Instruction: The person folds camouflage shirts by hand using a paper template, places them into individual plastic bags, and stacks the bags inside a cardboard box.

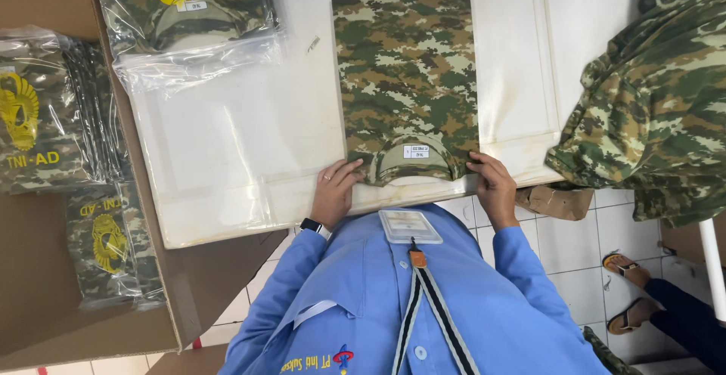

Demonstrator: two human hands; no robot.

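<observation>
White padded counter (227, 156) across the middle of the frame; brown cardboard box (45, 269) at left with bagged camouflage shirts (38, 110); heap of loose camouflage cloth (650, 110) at right. Centre frame, flat on the counter: folded rectangular camouflage T-shirt (406, 72), collar toward the lower edge. Probably light, soft, floppy, prone to unfolding; best taken at both near corners. Left hand (334, 193) and right hand (493, 187) apart, fingers pressed on those corners beside the collar.
</observation>
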